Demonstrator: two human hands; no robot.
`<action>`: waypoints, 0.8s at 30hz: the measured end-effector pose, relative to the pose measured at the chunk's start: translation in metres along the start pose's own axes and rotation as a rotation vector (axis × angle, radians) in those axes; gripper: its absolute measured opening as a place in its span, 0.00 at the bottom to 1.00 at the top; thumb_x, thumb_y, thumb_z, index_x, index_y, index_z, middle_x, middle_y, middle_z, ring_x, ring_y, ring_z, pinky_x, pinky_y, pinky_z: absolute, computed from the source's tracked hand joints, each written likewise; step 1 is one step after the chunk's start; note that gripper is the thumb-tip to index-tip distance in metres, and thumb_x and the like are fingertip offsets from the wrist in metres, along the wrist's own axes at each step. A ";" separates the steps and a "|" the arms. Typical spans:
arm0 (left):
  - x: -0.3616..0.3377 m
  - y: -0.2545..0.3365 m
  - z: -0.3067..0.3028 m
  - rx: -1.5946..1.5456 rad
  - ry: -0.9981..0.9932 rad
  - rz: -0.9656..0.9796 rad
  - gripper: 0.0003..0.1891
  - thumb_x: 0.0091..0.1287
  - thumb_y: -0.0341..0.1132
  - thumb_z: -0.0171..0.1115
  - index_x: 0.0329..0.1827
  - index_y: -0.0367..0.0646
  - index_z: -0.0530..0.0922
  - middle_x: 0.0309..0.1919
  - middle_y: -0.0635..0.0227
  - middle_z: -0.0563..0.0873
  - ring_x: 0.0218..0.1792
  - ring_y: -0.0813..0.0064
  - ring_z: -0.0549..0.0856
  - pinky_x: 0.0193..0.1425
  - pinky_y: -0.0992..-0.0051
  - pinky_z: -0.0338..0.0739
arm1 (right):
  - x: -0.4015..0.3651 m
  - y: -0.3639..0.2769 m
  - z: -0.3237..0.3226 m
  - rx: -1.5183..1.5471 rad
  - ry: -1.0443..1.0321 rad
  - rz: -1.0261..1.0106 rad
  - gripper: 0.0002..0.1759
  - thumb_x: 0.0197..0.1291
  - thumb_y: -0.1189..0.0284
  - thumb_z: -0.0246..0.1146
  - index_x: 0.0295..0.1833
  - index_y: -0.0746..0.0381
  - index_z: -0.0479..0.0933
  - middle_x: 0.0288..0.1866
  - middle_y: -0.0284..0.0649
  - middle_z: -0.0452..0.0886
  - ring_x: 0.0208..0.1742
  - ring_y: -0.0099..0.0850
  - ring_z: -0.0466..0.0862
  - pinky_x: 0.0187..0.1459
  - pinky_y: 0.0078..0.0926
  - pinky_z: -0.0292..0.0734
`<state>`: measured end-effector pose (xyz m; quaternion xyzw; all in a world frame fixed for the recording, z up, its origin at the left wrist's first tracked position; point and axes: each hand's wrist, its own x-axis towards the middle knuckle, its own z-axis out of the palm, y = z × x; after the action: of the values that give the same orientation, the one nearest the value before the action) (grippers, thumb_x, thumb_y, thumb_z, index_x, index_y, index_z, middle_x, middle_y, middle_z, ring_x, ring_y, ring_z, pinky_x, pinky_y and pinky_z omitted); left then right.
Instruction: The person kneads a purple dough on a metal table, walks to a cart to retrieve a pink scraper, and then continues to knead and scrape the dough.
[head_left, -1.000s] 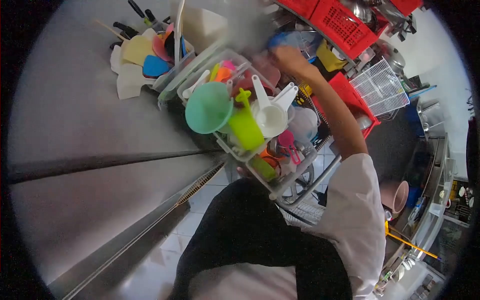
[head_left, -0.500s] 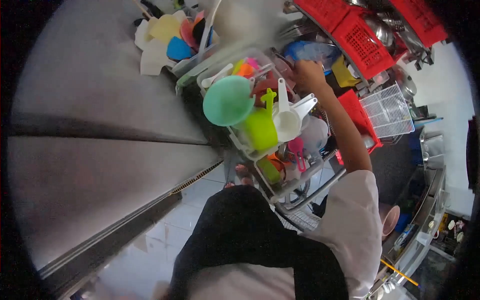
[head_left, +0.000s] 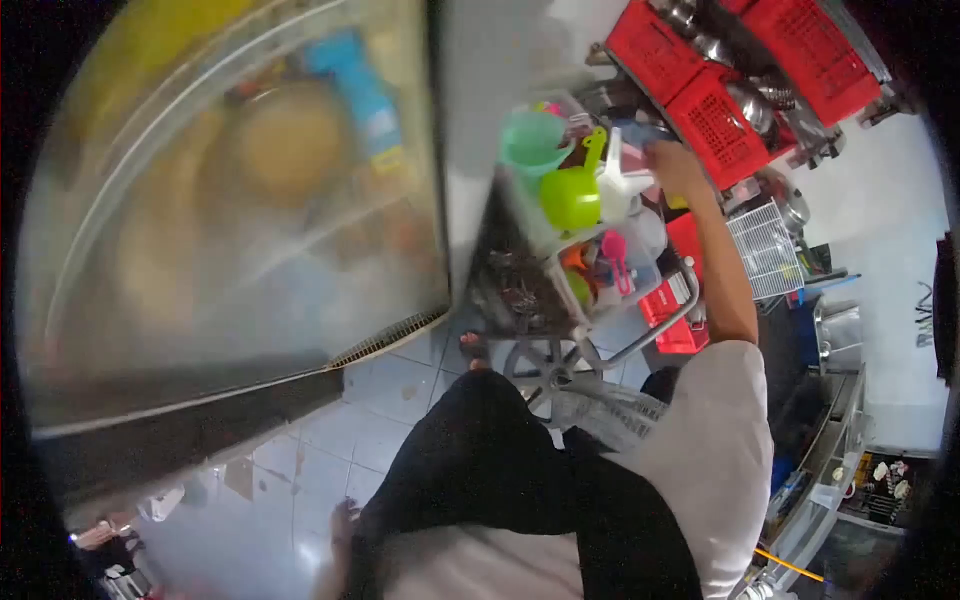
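My right hand (head_left: 670, 168) reaches to the far side of a cart of kitchenware, beside a white scoop (head_left: 620, 180). Its fingers are blurred and partly hidden, so a grip cannot be made out. Near it in the clear bins (head_left: 540, 225) are a mint-green bowl (head_left: 536, 142), a lime-green measuring cup (head_left: 570, 198) and a pink spoon (head_left: 616, 258). My left hand (head_left: 345, 518) hangs low at my left side, mostly hidden by my black apron (head_left: 460, 460); its fingers are too small and blurred to read.
A large blurred compartment (head_left: 200, 290) fills the left, with a round beige item (head_left: 290, 140) and a blue item (head_left: 360, 95) inside. A grey panel (head_left: 475, 130) stands beside it. Red crates (head_left: 720, 120) hold metalware at upper right. A wire rack (head_left: 765, 250) is below.
The broad grey surface at left has given way to an exposed compartment, with a narrow grey panel beside it. The cart sits farther right in view. My left hand now shows more at lower left.
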<state>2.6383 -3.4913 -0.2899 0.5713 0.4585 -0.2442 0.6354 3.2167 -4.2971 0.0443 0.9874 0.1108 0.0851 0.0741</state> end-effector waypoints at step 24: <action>-0.104 -0.212 -0.267 -0.091 0.649 0.187 0.27 0.59 0.53 0.57 0.50 0.36 0.77 0.41 0.59 0.85 0.39 0.66 0.83 0.45 0.68 0.77 | -0.196 -0.893 -0.181 1.257 0.669 -0.762 0.10 0.64 0.70 0.55 0.37 0.68 0.73 0.40 0.48 0.78 0.42 0.38 0.80 0.44 0.34 0.74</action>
<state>2.3325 -3.3080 -0.2866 0.6299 0.5928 0.0305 0.5008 2.8107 -3.4585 0.0434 0.6610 0.4832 0.2666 -0.5084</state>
